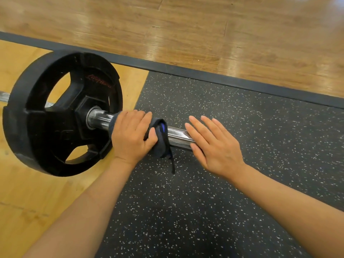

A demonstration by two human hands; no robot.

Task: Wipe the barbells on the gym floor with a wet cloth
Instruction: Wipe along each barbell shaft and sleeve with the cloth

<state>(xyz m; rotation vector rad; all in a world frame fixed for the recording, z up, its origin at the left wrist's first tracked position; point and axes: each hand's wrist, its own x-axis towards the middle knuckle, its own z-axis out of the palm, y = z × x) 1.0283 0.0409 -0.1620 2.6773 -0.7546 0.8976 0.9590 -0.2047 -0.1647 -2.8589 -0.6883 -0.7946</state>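
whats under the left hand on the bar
A dark cloth is wrapped round the chrome barbell sleeve, and the left hand grips it. Cloth and hand cover that stretch of the sleeve, so its surface cannot be seen.

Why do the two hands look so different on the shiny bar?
The left hand curls around the dark cloth on the bar; the right hand holds nothing. The left hand's fingers are bent, the right hand's are straight and flat. The left hand sits near the black weight plate, the right hand at the bar's end. Both are bare and over the bar.
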